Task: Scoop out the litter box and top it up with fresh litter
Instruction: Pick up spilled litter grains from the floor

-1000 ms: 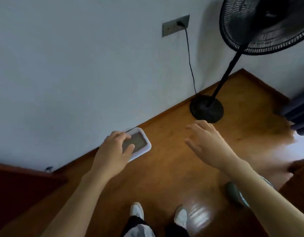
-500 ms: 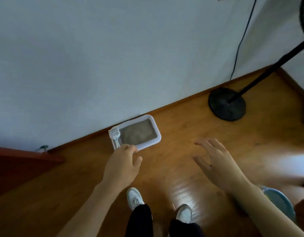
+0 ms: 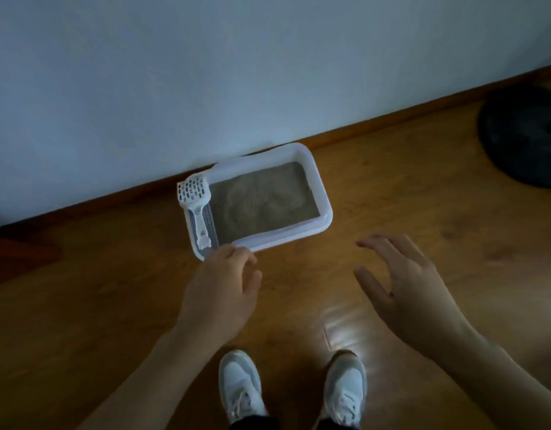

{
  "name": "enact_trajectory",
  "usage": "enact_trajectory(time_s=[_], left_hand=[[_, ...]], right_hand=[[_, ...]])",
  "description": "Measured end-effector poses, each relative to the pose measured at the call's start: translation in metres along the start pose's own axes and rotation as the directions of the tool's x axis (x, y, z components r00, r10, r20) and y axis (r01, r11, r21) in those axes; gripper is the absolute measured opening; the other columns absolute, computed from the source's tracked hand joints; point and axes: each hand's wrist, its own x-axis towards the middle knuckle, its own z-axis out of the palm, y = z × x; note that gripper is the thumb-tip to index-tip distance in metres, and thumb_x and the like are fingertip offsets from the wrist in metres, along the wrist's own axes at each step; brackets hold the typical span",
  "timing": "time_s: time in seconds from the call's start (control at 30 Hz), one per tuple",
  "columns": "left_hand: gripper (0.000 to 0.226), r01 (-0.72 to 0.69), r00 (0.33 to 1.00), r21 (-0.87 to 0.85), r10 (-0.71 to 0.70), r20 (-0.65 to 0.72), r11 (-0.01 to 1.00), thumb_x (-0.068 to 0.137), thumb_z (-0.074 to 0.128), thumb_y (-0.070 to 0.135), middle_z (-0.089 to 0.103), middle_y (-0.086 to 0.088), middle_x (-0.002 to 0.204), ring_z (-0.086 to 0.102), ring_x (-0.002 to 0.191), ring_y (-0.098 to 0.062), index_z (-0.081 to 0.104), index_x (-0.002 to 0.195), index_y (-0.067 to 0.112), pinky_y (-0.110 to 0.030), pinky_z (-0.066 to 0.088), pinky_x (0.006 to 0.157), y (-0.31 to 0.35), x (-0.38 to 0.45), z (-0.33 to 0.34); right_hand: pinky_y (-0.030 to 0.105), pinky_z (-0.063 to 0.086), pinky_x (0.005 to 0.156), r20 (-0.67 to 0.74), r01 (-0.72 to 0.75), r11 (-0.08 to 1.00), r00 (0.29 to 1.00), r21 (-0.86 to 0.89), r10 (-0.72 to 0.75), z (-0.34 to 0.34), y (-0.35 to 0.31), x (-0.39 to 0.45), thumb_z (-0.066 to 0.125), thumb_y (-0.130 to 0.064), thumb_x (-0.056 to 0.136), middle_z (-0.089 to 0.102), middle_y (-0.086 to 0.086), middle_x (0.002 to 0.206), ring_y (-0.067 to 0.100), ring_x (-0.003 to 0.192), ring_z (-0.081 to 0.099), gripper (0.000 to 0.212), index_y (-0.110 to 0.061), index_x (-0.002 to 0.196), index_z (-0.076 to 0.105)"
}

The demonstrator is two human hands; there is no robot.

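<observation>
Empty grips both: my left hand (image 3: 219, 293) reaches, fingers loose, for the scoop (image 3: 196, 202) resting along the litter box (image 3: 322, 197) rim by the wall, while my right hand (image 3: 404, 290) hovers spread for balance.

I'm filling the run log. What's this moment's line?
stage: reaching | left hand: open, near scoop | right hand: open | litter box: unscooped
</observation>
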Motion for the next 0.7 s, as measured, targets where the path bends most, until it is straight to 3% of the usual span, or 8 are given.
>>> enact_trajectory(time_s=[0.13,0.3,0.43,0.7], left_hand=[[0.026,-0.001,1.0,-0.039,0.002,0.024,0.999,0.098,0.053,0.039,0.054,0.015,0.114,0.051,0.096,0.001,0.058,0.122,0.03,-0.015,0.044,0.076,-0.045,0.025,0.099],[0.017,-0.054,0.998,0.061,0.051,0.043,0.997,0.098,0.053,0.039,0.052,0.018,0.101,0.05,0.089,0.0,0.059,0.113,0.033,-0.014,0.044,0.069,-0.081,0.061,0.191],[0.012,-0.11,0.994,0.146,0.107,0.026,0.983,0.097,0.055,0.04,0.051,0.017,0.094,0.049,0.087,-0.002,0.061,0.103,0.031,-0.019,0.049,0.071,-0.099,0.099,0.234],[0.012,-0.198,0.977,0.066,0.202,-0.067,0.978,0.095,0.062,0.026,0.06,0.015,0.098,0.058,0.09,-0.003,0.068,0.105,0.027,-0.027,0.056,0.076,-0.111,0.159,0.297]], right_hand=[[0.026,0.04,0.089,-0.004,-0.014,1.0,1.0,-0.009,0.014,0.099,0.069,0.01,0.065,-0.027,0.087,0.055,-0.002,0.124,0.015,0.114,0.053,0.037,-0.016,0.123,0.063],[0.03,0.043,0.088,0.008,0.019,0.998,1.0,-0.059,-0.019,0.191,0.135,0.032,0.065,-0.028,0.087,0.053,0.002,0.13,0.018,0.118,0.052,0.039,-0.019,0.125,0.061],[0.035,0.048,0.093,0.029,0.074,0.991,0.997,-0.11,-0.071,0.237,0.168,0.061,0.065,-0.028,0.088,0.051,0.004,0.132,0.02,0.12,0.051,0.042,-0.017,0.129,0.059],[0.038,0.052,0.09,-0.068,0.174,0.971,0.98,-0.166,-0.187,0.286,0.204,0.101,0.064,-0.028,0.087,0.049,0.005,0.135,0.02,0.117,0.05,0.045,-0.017,0.13,0.057]])
